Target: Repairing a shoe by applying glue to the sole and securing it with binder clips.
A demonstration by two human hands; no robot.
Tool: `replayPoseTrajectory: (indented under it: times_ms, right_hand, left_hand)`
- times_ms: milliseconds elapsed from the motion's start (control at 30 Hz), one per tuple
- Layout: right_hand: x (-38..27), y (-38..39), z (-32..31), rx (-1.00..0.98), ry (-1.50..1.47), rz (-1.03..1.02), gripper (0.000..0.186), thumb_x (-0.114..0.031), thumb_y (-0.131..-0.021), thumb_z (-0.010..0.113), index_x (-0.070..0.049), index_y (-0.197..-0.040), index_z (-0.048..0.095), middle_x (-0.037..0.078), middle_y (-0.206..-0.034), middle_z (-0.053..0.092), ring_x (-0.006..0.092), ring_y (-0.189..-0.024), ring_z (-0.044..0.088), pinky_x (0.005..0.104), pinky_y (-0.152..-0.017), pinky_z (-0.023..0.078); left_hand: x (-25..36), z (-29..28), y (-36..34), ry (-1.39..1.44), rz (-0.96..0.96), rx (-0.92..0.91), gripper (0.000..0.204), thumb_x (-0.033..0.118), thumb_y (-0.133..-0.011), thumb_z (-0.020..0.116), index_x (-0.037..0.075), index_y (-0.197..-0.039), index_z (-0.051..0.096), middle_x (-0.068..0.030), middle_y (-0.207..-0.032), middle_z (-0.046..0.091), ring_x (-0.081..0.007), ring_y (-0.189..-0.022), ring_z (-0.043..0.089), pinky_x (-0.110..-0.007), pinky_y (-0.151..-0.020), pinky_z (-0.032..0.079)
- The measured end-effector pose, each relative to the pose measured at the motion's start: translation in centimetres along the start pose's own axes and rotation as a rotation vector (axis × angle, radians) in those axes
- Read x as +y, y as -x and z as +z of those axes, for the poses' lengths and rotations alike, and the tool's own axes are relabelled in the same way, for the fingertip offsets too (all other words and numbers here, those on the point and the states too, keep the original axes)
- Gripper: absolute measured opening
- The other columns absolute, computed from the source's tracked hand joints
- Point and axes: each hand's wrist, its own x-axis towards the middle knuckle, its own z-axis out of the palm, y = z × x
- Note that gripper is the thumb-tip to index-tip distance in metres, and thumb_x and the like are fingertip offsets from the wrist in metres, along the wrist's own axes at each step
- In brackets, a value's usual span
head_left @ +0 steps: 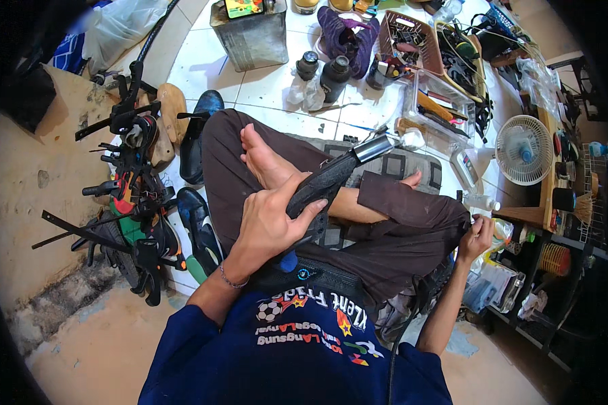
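Note:
My left hand is wrapped round a long black piece with a textured, fabric-like surface, its thumb along the near side. The piece slants up and right over my crossed legs, and a shiny metal tube shows at its far end. I cannot tell exactly what kind of thing it is. Out by my right knee, my right hand has its fingers drawn together in a pinch; whatever is between them is too small to make out. A white-capped bottle lies just beyond that hand.
Black shoes and a rack of tools stand at left. Ahead are a metal can, dark bottles, a purple sneaker, a brown basket and a clear bin. A white fan and shelves are at right.

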Motion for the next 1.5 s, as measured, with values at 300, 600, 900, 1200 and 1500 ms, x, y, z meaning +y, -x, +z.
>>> replayPoseTrajectory:
  times_ms: [300,600,900,1200,1500]
  right_hand:
    - [-10.2,-5.0,0.0,0.071,-0.686,0.163,0.058,-0.040,-0.101,0.026,-0.001,-0.068,0.053,0.006,-0.057,0.046,0.0150,-0.050,0.041,0.0286,-0.051,0.033]
    - [-26.2,-9.1,4.5,0.182,-0.880,-0.453,0.069,-0.038,-0.107,0.023,-0.002,-0.052,0.040,0.006,-0.046,0.042,0.0191,-0.040,0.046,0.0295,-0.040,0.035]
    - [-25.5,-8.0,5.7,0.146,-0.945,-0.328,0.065,-0.034,-0.107,0.030,-0.002,-0.052,0.039,0.005,-0.044,0.040,0.0162,-0.037,0.044,0.0282,-0.039,0.032]
    - [-26.4,-7.8,5.9,-0.096,-1.040,-0.233,0.043,-0.015,-0.100,0.049,0.001,-0.060,0.048,0.012,-0.052,0.042,0.0296,-0.042,0.043,0.0379,-0.043,0.033]
    - [-26.9,-9.2,1.6,-0.251,-0.977,-0.323,0.028,-0.025,-0.090,0.057,0.000,-0.078,0.061,0.016,-0.071,0.054,0.0324,-0.060,0.055,0.0389,-0.056,0.043]
  left_hand:
    - [1.5,1.2,-0.9,-0.222,0.021,-0.121,0.037,0.033,-0.089,0.066,0.007,-0.115,0.060,-0.0185,-0.071,0.067,-0.0400,-0.066,0.067,-0.047,-0.058,0.052]
    - [4.9,2.5,-1.1,-0.395,0.032,-0.252,0.035,0.034,-0.089,0.065,0.004,-0.107,0.058,-0.0220,-0.067,0.064,-0.0425,-0.066,0.065,-0.051,-0.059,0.050]
    - [5.7,2.8,-0.7,-0.377,0.110,-0.264,0.030,0.027,-0.087,0.067,0.000,-0.093,0.056,-0.0201,-0.063,0.062,-0.0404,-0.061,0.064,-0.049,-0.057,0.049]
    - [5.3,3.0,0.0,-0.420,0.143,-0.267,0.031,0.026,-0.086,0.067,-0.002,-0.095,0.058,-0.0215,-0.069,0.064,-0.0389,-0.065,0.065,-0.046,-0.055,0.050]
    - [5.0,1.8,0.9,-0.369,0.038,-0.266,0.037,0.032,-0.083,0.072,0.006,-0.110,0.066,-0.0169,-0.078,0.069,-0.0361,-0.069,0.068,-0.043,-0.059,0.053]
